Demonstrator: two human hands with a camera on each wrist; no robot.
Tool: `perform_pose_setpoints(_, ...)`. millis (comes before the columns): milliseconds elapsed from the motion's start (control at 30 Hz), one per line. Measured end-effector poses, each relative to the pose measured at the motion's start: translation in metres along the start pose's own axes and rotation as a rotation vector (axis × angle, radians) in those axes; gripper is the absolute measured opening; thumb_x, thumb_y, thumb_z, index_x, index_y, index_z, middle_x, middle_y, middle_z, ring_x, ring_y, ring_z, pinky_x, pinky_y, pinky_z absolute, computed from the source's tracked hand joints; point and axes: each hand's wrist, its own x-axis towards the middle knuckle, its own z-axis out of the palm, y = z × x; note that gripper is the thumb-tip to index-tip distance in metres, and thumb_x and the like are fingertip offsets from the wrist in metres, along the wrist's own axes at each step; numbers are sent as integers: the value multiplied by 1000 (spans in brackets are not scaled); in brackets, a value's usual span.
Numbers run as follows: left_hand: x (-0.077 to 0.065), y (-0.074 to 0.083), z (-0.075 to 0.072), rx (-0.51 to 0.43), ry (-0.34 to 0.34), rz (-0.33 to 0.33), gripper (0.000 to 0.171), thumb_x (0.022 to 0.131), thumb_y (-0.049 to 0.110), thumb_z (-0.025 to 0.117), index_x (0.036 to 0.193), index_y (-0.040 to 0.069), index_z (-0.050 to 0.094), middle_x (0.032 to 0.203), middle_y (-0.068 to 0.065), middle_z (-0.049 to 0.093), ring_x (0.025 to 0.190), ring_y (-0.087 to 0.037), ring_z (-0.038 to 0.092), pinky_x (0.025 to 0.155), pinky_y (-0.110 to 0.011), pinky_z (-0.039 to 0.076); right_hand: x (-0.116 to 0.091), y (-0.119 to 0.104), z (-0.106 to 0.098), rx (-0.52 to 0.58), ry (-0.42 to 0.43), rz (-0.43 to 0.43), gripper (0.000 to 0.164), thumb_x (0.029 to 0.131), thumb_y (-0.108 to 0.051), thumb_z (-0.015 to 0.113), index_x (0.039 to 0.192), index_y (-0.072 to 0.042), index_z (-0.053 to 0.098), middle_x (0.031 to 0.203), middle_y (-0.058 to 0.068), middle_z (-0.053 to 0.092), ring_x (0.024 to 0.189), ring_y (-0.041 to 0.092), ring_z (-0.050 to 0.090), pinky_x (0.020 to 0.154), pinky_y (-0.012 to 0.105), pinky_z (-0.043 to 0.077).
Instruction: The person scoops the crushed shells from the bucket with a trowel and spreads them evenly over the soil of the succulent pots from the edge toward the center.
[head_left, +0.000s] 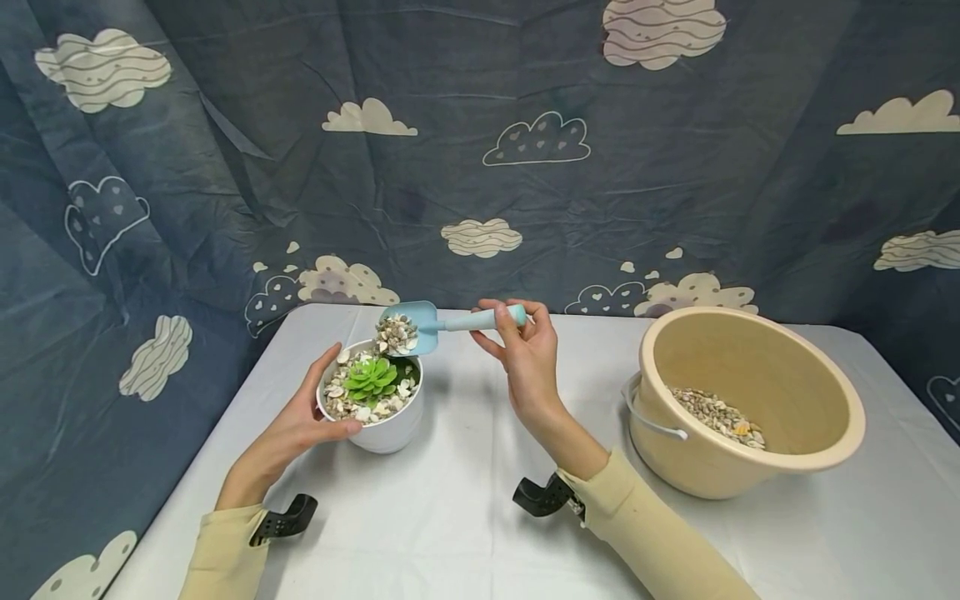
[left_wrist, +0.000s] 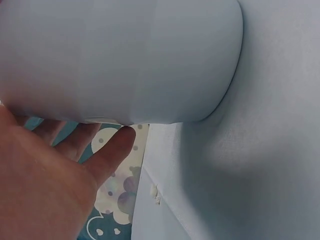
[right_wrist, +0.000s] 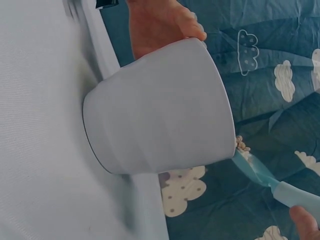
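A white flowerpot [head_left: 386, 432] with a green succulent [head_left: 371, 380] and pebbles around it stands on the table. My left hand [head_left: 302, 421] holds the pot from its left side, thumb at the near rim and fingers around the far side; in the left wrist view the fingers [left_wrist: 112, 155] lie along its wall. My right hand [head_left: 528, 362] pinches the handle of a light blue toy shovel [head_left: 468, 322]. Its blade carries a heap of pebbles [head_left: 396, 334] right at the pot's back rim. The right wrist view shows the blade [right_wrist: 255, 170] at the pot's rim.
A large beige bucket [head_left: 675, 454] with a grey handle stands at the right of the white-covered table [head_left: 450, 517], pebbles [head_left: 716, 412] in its bottom. A dark blue cloth [head_left: 450, 175] with cloud prints hangs behind and along the left side.
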Motion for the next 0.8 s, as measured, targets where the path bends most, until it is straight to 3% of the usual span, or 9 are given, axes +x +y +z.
perform_pose_setpoints(167, 1, -1, -2, -6, -22, 6, 106, 82, 12, 78, 159, 29, 7, 162, -12, 4, 143, -35, 16, 98, -19, 34, -2, 0, 0, 3, -12, -11, 19, 99, -10, 59, 110, -2, 46, 118, 28, 62, 113, 39, 61, 87, 44, 53)
perform_pose_setpoints(300, 2, -3, -5, -60, -67, 19, 104, 83, 10, 76, 159, 30, 8, 162, -10, -4, 144, -36, 11, 97, -19, 36, -4, 0, 0, 3, -31, -29, 19, 99, -10, 59, 110, -2, 46, 118, 28, 61, 114, 41, 59, 89, 44, 52)
perform_pose_setpoints(467, 2, -3, -6, -131, -106, 23, 102, 84, 8, 73, 158, 30, 7, 161, -10, -7, 142, -39, 15, 96, -22, 40, -6, -1, 0, 1, -37, -49, 18, 99, -9, 59, 110, -3, 47, 116, 26, 62, 112, 39, 61, 89, 44, 52)
perform_pose_setpoints(800, 2, -3, -7, -100, -93, 30, 101, 83, 8, 73, 158, 33, 9, 161, -7, -7, 143, -36, 14, 97, -22, 38, -10, -2, 1, -14, -54, -69, 19, 99, -8, 58, 112, -1, 45, 118, 28, 61, 112, 37, 61, 89, 44, 51)
